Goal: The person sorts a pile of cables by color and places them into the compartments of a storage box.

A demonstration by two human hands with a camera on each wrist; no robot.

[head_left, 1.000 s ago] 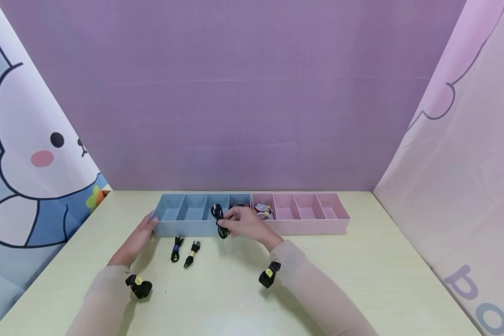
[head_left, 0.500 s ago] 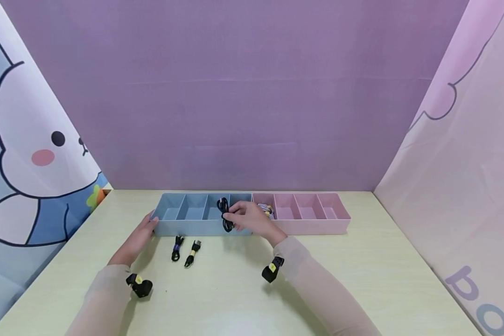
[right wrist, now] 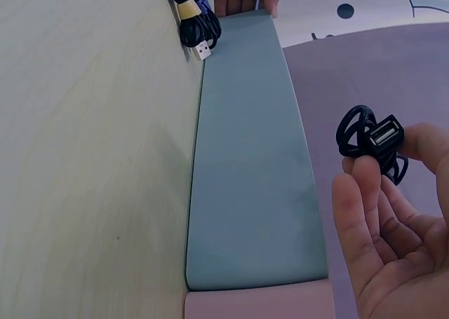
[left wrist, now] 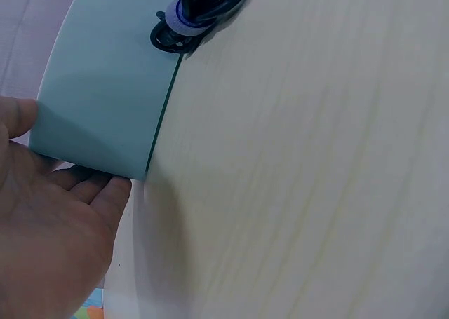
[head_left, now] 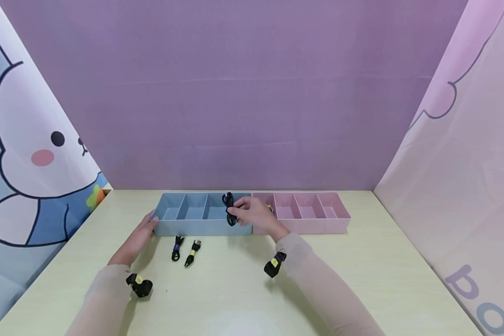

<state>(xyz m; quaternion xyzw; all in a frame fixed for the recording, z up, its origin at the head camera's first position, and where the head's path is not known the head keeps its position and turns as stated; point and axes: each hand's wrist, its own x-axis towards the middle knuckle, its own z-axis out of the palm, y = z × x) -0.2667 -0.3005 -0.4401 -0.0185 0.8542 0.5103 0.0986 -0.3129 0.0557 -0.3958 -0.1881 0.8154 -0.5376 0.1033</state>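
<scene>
My right hand [head_left: 256, 212] pinches a coiled black USB cable [head_left: 230, 209] between thumb and fingers. It is raised above the rightmost compartment of the blue divided box [head_left: 193, 228]. In the right wrist view, the USB socket end of the cable [right wrist: 384, 138] shows beyond the fingertips. My left hand [head_left: 138, 238] holds the box's left end, with the thumb at the top rim and the fingers against the end wall in the left wrist view. On the table before the box lie two bundled black cables, a purple-tied cable [head_left: 177, 248] and a yellow-tied cable [head_left: 192, 253].
A pink divided box [head_left: 311, 227] adjoins the blue one on the right. Its leftmost compartment is mostly hidden by my right hand. The pale wooden table [head_left: 218, 298] extends in front. A purple backdrop [head_left: 243, 116] rises behind, with printed cloth at both sides.
My right hand has moved right and slightly away from me with the black USB cable, from the blue box's front to above its rightmost compartment. My left hand has stayed put.
</scene>
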